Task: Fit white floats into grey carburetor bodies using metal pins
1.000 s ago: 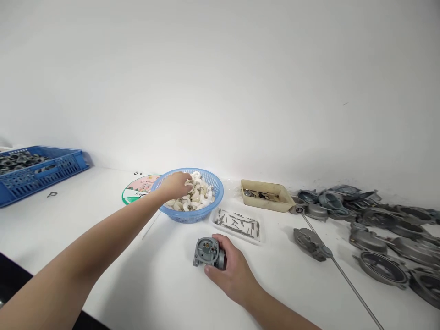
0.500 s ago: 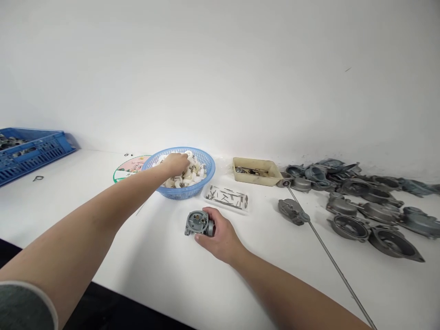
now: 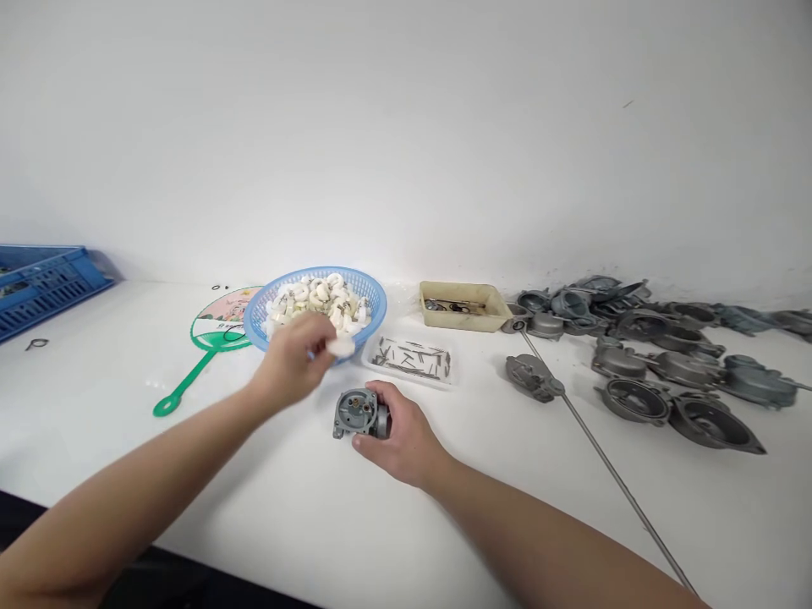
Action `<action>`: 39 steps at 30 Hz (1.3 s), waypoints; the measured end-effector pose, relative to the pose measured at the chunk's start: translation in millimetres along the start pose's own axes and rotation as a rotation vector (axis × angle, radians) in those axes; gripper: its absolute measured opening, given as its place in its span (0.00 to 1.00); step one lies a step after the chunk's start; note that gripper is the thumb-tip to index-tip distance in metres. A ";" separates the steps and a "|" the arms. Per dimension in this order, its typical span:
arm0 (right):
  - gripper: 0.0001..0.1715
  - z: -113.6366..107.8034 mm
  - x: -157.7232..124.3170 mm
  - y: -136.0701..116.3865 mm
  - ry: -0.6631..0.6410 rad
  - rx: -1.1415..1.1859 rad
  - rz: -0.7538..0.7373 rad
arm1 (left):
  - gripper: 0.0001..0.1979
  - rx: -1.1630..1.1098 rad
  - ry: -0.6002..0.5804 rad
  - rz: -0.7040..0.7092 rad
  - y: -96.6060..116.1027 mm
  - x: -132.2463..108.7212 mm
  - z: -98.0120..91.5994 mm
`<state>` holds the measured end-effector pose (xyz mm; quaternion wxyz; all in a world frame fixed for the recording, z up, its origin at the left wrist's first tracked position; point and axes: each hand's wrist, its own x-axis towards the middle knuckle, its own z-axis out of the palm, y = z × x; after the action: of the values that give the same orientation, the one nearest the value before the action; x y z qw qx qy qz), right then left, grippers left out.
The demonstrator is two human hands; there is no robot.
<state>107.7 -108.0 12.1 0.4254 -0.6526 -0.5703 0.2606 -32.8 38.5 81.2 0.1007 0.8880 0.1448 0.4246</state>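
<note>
A grey metal carburetor body (image 3: pixel 356 412) stands on the white table with its open side up, brass jets showing inside. My right hand (image 3: pixel 403 431) is closed around its right side, thumb in front and fingers behind. In front of the blue basket, my left hand (image 3: pixel 295 359) pinches a white plastic float (image 3: pixel 341 347) between thumb and fingertips, above the table and apart from the carburetor. The blue plastic basket (image 3: pixel 255 317) holds many similar white floats (image 3: pixel 317 296). Just behind the carburetor lies a clear tray (image 3: pixel 412 378) with thin metal pins (image 3: pixel 412 355).
A cream bin (image 3: pixel 463 317) with small parts sits at the back. Grey metal castings (image 3: pixel 685 368) fill the right side, where a long metal rod (image 3: pixel 609 465) runs toward me. At left are a green-handled fan (image 3: pixel 190 385), a small gasket (image 3: pixel 36 344) and a blue crate (image 3: pixel 51 288).
My left hand has come out of the basket toward me, now with a white float in its fingers. My right hand still grips the carburetor body. The view has shifted slightly.
</note>
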 end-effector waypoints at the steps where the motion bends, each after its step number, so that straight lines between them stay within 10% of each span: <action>1: 0.31 0.2 0.1 0.4 0.000 0.003 -0.012 | 0.04 -0.100 0.009 0.069 5.5 -15.3 3.6; 8: 0.31 -0.6 0.0 -0.5 -0.012 -0.026 -0.011 | 0.16 -0.266 0.001 0.047 5.8 -68.8 32.3; 39: 0.27 -0.1 3.0 0.9 -0.039 0.065 -0.017 | 0.20 -0.364 -0.150 -0.192 13.0 -61.5 34.4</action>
<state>109.0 -105.1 11.8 0.4373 -0.6282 -0.5755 0.2880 -40.3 3.4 19.2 0.3099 0.8664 0.1418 0.3648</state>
